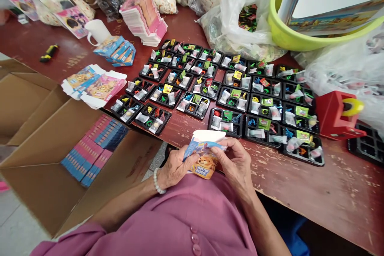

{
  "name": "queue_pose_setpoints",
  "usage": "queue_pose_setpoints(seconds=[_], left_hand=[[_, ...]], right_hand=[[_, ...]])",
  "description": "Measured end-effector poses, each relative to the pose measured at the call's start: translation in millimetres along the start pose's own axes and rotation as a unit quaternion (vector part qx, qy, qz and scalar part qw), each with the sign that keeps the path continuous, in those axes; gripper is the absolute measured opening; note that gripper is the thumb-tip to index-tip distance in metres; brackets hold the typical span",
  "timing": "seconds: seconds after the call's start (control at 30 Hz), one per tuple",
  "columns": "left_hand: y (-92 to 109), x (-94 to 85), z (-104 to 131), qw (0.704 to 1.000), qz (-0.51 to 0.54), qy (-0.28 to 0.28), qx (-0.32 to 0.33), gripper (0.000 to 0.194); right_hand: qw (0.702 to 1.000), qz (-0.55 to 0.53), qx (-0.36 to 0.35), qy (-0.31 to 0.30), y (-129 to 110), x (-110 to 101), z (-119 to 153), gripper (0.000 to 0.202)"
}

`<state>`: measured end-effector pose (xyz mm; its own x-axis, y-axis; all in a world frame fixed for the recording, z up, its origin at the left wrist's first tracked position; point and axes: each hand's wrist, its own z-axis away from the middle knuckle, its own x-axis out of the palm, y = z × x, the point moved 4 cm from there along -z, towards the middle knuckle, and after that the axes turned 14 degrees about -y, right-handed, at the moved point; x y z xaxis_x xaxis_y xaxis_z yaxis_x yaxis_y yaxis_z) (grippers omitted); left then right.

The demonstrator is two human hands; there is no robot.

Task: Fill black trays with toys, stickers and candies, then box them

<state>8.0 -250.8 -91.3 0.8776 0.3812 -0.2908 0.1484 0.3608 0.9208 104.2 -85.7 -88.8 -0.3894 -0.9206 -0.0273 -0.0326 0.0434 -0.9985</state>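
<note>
Between my two hands is a small blue-and-orange printed cardboard box (206, 163) with a puppy picture, its white end flap (207, 134) standing up. My left hand (177, 167), with a beaded bracelet at the wrist, grips the box's left side, thumb across the front. The fingers of my right hand (235, 160) pinch its upper right edge. Just beyond the hands, rows of black plastic trays (226, 122) hold small wrapped packets and coloured plastic pieces. Whether anything is inside the box I cannot tell.
A large carton (39, 148) at the left holds rows of packed pink and blue boxes (90, 152). Flattened boxes (94, 84), a white mug (97, 32) and a box cutter (49, 53) lie on the table. A red tape dispenser (333, 114) and yellow-green basin (315, 44) are at right.
</note>
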Motion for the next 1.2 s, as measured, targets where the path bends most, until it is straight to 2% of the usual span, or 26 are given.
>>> queue_pose_setpoints(seconds=[0.03, 0.1, 0.17, 0.27, 0.37, 0.4, 0.47, 0.53, 0.6, 0.67, 0.77, 0.87, 0.93, 1.0, 1.07, 1.2], left_hand=[[-3, -0.2, 0, 1.000, 0.003, 0.010, 0.000, 0.039], [-10, -2.0, -1, 0.999, 0.032, 0.044, -0.001, 0.046], [-18, -4.4, -1, 0.995, 0.068, 0.075, -0.005, 0.055], [-21, -6.4, 0, 0.993, 0.091, 0.076, -0.004, 0.061], [-15, -5.9, 1, 0.994, 0.088, 0.059, 0.020, 0.050], [-12, -6.2, 1, 0.993, 0.089, 0.071, 0.034, 0.051], [-8, -7.9, 2, 0.987, 0.085, 0.117, 0.064, 0.064], [-5, -10.2, 2, 0.983, 0.066, 0.151, 0.085, 0.073], [-3, -12.2, -2, 0.987, 0.035, 0.126, 0.089, 0.070], [-1, -15.6, -7, 0.994, 0.014, 0.069, 0.078, 0.061], [1, -24.1, -11, 0.998, 0.020, -0.003, 0.067, 0.058], [0, -31.4, -13, 0.996, 0.044, -0.042, 0.070, 0.056], [-1, -34.2, -14, 0.995, 0.048, -0.049, 0.067, 0.048], [0, -36.5, -14, 0.997, 0.025, -0.025, 0.063, 0.032], [4, -38.6, -14, 0.996, -0.011, 0.028, 0.078, 0.020], [18, -37.2, -13, 0.982, -0.026, 0.119, 0.144, 0.020]], right_hand=[[1.000, -0.015, -0.004, 0.003, -1, 0, 1, 0.024], [0.998, -0.062, -0.006, -0.003, -3, 1, 2, 0.047], [0.993, -0.111, 0.017, -0.046, -2, 5, 3, 0.062], [0.983, -0.135, 0.075, -0.099, 9, 11, 7, 0.043], [0.991, -0.099, 0.075, -0.053, 17, 7, 10, 0.029], [0.994, -0.080, 0.068, -0.038, 18, 6, 11, 0.028], [0.997, -0.039, 0.060, -0.030, 17, 5, 12, 0.031], [0.998, 0.012, 0.053, -0.030, 14, 4, 13, 0.044], [0.997, 0.070, 0.027, -0.022, 10, 3, 15, 0.059], [0.994, 0.110, -0.015, -0.017, 8, 5, 18, 0.064], [0.994, 0.090, -0.051, -0.026, 13, 9, 23, 0.061], [0.998, 0.049, -0.035, -0.031, 22, 10, 25, 0.053], [0.998, 0.042, -0.018, -0.042, 24, 8, 23, 0.045], [0.998, 0.045, -0.015, -0.049, 20, 4, 20, 0.034], [0.997, 0.063, -0.031, -0.035, 12, -2, 15, 0.022], [0.995, 0.077, -0.057, -0.003, -1, -8, 5, 0.013]])
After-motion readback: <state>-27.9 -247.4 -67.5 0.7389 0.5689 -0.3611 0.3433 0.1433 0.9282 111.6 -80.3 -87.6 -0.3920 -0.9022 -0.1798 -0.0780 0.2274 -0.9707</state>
